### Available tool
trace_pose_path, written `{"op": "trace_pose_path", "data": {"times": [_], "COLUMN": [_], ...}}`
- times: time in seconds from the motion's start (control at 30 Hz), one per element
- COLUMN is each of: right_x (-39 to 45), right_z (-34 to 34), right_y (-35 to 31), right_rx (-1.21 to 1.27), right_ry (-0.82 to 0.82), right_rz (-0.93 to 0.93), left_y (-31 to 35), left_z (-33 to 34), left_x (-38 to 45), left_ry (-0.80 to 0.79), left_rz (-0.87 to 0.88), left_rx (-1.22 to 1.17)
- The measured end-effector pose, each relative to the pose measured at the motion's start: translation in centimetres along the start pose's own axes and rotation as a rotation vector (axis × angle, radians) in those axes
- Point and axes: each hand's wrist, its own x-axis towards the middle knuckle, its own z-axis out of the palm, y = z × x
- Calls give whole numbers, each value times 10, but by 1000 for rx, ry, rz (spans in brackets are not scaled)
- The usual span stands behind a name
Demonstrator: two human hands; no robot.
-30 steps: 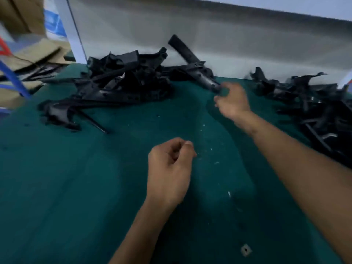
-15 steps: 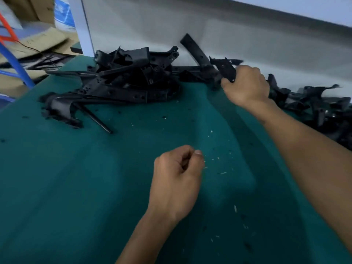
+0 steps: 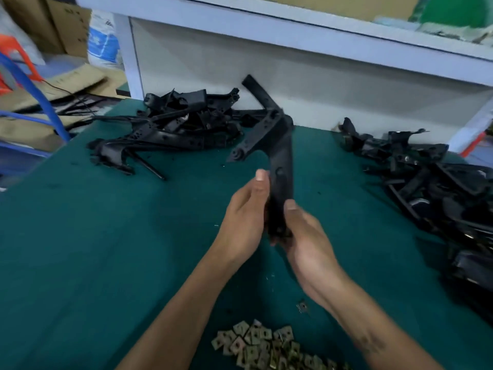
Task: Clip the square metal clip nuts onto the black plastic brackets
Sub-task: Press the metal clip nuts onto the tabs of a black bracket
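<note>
Fingers of both hands curl round one black plastic bracket [image 3: 280, 166], held upright above the green table [image 3: 80, 249]: left hand [image 3: 245, 217] beside its lower arm, right hand [image 3: 304, 236] at its foot. Bracket piles [image 3: 173, 132] lie behind and to the right [image 3: 437, 188]. Square clip nuts [image 3: 264, 345] are heaped near the forearms, one stray nut [image 3: 302, 307] apart.

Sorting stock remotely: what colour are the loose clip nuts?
Dull brassy gold square metal clip nuts, clearest in the head view.
</note>
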Motion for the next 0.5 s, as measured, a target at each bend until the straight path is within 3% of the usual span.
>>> {"op": "trace_pose_path", "data": {"times": [0.13,0.27,0.4,0.5], "right_x": [-21,-34,-35,-35], "right_z": [6,15,30,20], "right_y": [-7,-15,-9,-15], "right_rx": [-169,-278,-280,-276], "right_ry": [-53,-64,-103,-203], "right_rz": [-30,-104,-120,-74], "left_y": [28,55,70,66], "left_z": [5,8,27,30], "left_x": [-6,-5,-5,-4], "left_ry": [185,259,435,373], "left_rz": [-35,-133,34,228], "left_rx": [-17,-160,-145,38]}}
